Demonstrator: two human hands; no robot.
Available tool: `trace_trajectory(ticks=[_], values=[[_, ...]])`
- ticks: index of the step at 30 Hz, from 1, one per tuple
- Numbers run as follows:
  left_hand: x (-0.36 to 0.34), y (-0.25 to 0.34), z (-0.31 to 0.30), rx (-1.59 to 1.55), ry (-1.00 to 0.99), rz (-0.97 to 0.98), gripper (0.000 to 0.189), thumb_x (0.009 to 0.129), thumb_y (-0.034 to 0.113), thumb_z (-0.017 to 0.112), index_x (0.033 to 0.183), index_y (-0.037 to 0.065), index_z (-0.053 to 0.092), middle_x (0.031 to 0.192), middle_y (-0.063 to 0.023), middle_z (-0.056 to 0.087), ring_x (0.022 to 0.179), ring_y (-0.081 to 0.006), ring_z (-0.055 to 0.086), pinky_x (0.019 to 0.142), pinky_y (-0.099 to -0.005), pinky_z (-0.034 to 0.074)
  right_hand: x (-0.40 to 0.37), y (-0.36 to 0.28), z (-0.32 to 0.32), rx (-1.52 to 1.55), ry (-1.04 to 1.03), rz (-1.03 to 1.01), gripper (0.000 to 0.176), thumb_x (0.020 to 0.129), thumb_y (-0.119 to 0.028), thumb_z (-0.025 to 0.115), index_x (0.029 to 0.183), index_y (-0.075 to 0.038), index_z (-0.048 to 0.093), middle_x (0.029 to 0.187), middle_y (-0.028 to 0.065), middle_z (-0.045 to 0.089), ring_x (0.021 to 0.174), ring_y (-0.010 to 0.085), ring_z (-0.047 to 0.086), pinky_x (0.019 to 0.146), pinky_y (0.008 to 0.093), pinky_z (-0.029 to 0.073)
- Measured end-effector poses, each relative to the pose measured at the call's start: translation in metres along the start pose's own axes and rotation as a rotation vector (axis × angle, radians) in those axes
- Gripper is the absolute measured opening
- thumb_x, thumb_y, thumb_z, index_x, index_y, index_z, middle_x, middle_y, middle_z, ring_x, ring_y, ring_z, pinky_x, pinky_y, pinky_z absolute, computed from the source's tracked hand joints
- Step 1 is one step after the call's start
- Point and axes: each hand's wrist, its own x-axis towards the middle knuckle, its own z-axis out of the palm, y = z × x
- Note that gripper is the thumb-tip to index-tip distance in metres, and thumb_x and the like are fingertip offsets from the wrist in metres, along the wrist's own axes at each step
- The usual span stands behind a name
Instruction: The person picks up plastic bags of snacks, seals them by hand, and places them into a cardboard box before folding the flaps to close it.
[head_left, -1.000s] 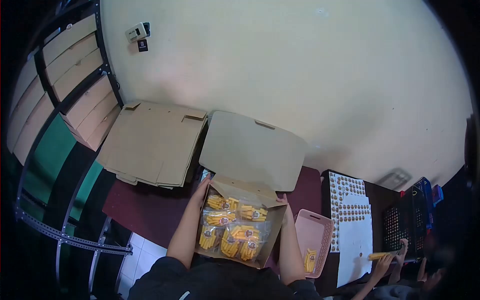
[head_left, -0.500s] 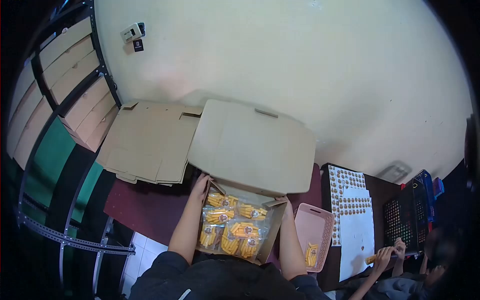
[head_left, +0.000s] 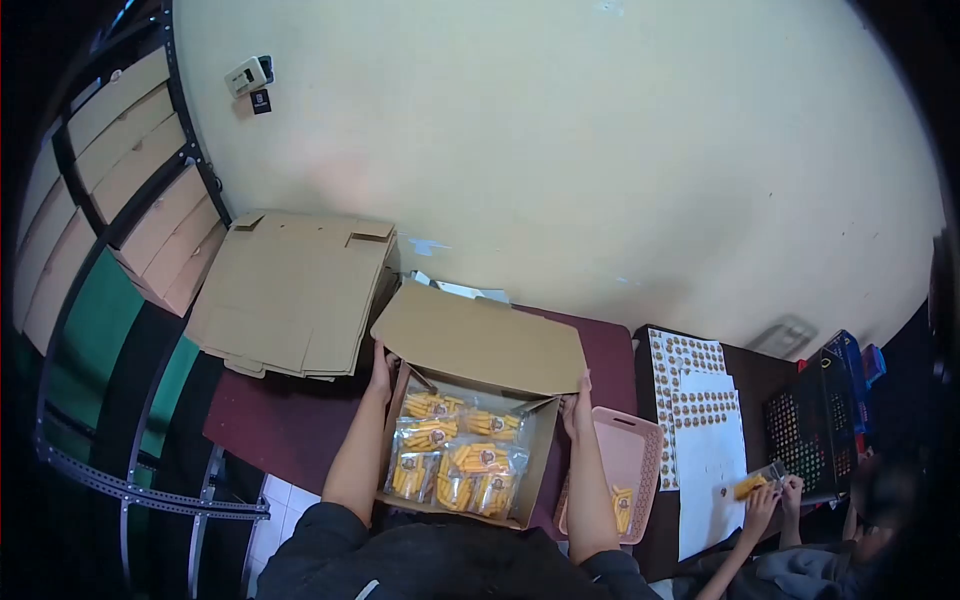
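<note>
In front of me is an open cardboard box (head_left: 543,455) with several clear packets of yellow-orange sticks (head_left: 480,457) in it, each bearing a round label. Its lid (head_left: 480,335) stands raised along the far side, tilted up from the hinge. My left hand (head_left: 383,372) is closed on the far left corner, where lid and wall meet. At the far right corner, my right hand (head_left: 577,404) grips the box beside the lid's edge; some of its fingers are hidden. Small side flaps stick out at both far corners inside the box.
Flattened cardboard boxes (head_left: 290,295) are stacked at left on the maroon table (head_left: 275,415). A pink basket (head_left: 640,440) with packets stands right. Beyond it lie sticker sheets (head_left: 705,408), a black crate (head_left: 808,430) and a co-worker's hands (head_left: 765,505) holding a packet. Shelves (head_left: 110,235) hold boxes at left.
The lid has swung up from leaning back toward the wall, uncovering papers behind it. Both hands have moved slightly up the far corners. The co-worker's packet has shifted.
</note>
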Motion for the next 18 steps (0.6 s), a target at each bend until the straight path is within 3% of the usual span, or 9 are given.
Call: trace_trajectory(ticks=[1, 2, 3, 4, 5, 8, 9, 14, 18], values=[[-0.017, 0.012, 0.029, -0.024, 0.165, 0.112, 0.061, 0.088, 0.054, 0.036, 0.117, 0.003, 0.053, 0.106, -0.0092, 0.061, 0.107, -0.0182, 0.050, 0.093, -0.0321, 0.033, 0.006, 0.002, -0.003, 0.002, 0.007, 0.003, 0.056, 0.086, -0.054, 0.042, 0.111, -0.004, 0.050, 0.106, 0.0090, 0.057, 0.098, 0.0203, 0.052, 0.085, 0.0321, 0.038], [-0.011, 0.010, 0.023, -0.022, 0.166, 0.103, 0.061, 0.088, 0.054, 0.036, 0.117, 0.003, 0.053, 0.106, -0.0092, 0.061, 0.107, -0.0182, 0.050, 0.093, -0.0321, 0.033, 0.013, 0.006, -0.006, -0.126, 0.047, -0.034, 0.051, 0.087, -0.042, 0.047, 0.120, -0.003, 0.043, 0.112, 0.0096, 0.054, 0.104, 0.0207, 0.050, 0.090, 0.0333, 0.036], [0.000, 0.005, 0.010, 0.272, 0.104, 0.123, 0.053, 0.090, 0.045, 0.040, 0.119, 0.002, 0.052, 0.108, -0.0096, 0.060, 0.107, -0.0176, 0.050, 0.093, -0.0311, 0.034, 0.016, 0.009, -0.009, -0.255, 0.085, -0.069, 0.052, 0.088, -0.030, 0.053, 0.128, -0.002, 0.036, 0.117, 0.0102, 0.051, 0.110, 0.0211, 0.047, 0.094, 0.0345, 0.034], [0.005, 0.001, 0.003, 0.565, 0.040, 0.140, 0.046, 0.091, 0.037, 0.044, 0.120, 0.001, 0.050, 0.111, -0.0099, 0.059, 0.108, -0.0171, 0.050, 0.093, -0.0302, 0.036, 0.015, 0.009, -0.011, -0.255, 0.088, -0.061, 0.052, 0.088, -0.030, 0.053, 0.128, -0.002, 0.036, 0.117, 0.0102, 0.051, 0.110, 0.0211, 0.047, 0.094, 0.0345, 0.034], [0.010, -0.007, -0.001, 0.451, 0.040, 0.156, 0.039, 0.089, 0.020, 0.050, 0.123, 0.001, 0.046, 0.114, -0.0094, 0.056, 0.106, -0.0166, 0.051, 0.090, -0.0279, 0.038, 0.015, 0.009, -0.012, -0.260, 0.097, -0.102, 0.053, 0.085, -0.024, 0.057, 0.129, -0.002, 0.036, 0.120, 0.0104, 0.050, 0.112, 0.0214, 0.046, 0.095, 0.0343, 0.034], [-0.011, -0.003, 0.015, 0.188, 0.023, 0.362, 0.038, 0.086, 0.009, 0.051, 0.123, 0.001, 0.044, 0.114, -0.0080, 0.056, 0.104, -0.0171, 0.052, 0.089, -0.0281, 0.039, 0.007, 0.011, -0.013, -0.226, 0.153, -0.158, 0.051, 0.082, -0.018, 0.062, 0.126, -0.002, 0.041, 0.118, 0.0082, 0.052, 0.111, 0.0200, 0.047, 0.093, 0.0342, 0.036], [-0.009, -0.001, 0.011, 0.015, 0.020, 0.314, 0.040, 0.081, 0.003, 0.055, 0.119, 0.001, 0.046, 0.108, -0.0065, 0.058, 0.101, -0.0161, 0.053, 0.087, -0.0278, 0.040, 0.004, 0.012, -0.017, -0.162, 0.128, -0.108, 0.048, 0.082, -0.017, 0.062, 0.123, -0.003, 0.043, 0.116, 0.0075, 0.053, 0.109, 0.0192, 0.048, 0.092, 0.0344, 0.037], [-0.024, 0.000, -0.010, 0.197, 0.073, 0.150, 0.040, 0.078, 0.007, 0.060, 0.115, 0.001, 0.049, 0.105, -0.0066, 0.059, 0.097, -0.0153, 0.055, 0.086, -0.0287, 0.041, -0.014, 0.012, -0.029, -0.039, 0.098, -0.189, 0.033, 0.081, -0.012, 0.061, 0.112, -0.004, 0.052, 0.106, 0.0058, 0.058, 0.099, 0.0168, 0.055, 0.085, 0.0335, 0.043], [-0.069, 0.023, 0.017, 0.426, 0.091, 0.276, 0.031, 0.079, 0.011, 0.063, 0.107, 0.001, 0.055, 0.100, -0.0071, 0.061, 0.095, -0.0149, 0.055, 0.085, -0.0280, 0.041, -0.037, 0.008, -0.023, -0.305, 0.211, -0.271, 0.034, 0.083, -0.013, 0.058, 0.112, 0.005, 0.052, 0.102, 0.0108, 0.061, 0.095, 0.0210, 0.058, 0.085, 0.0297, 0.042]])
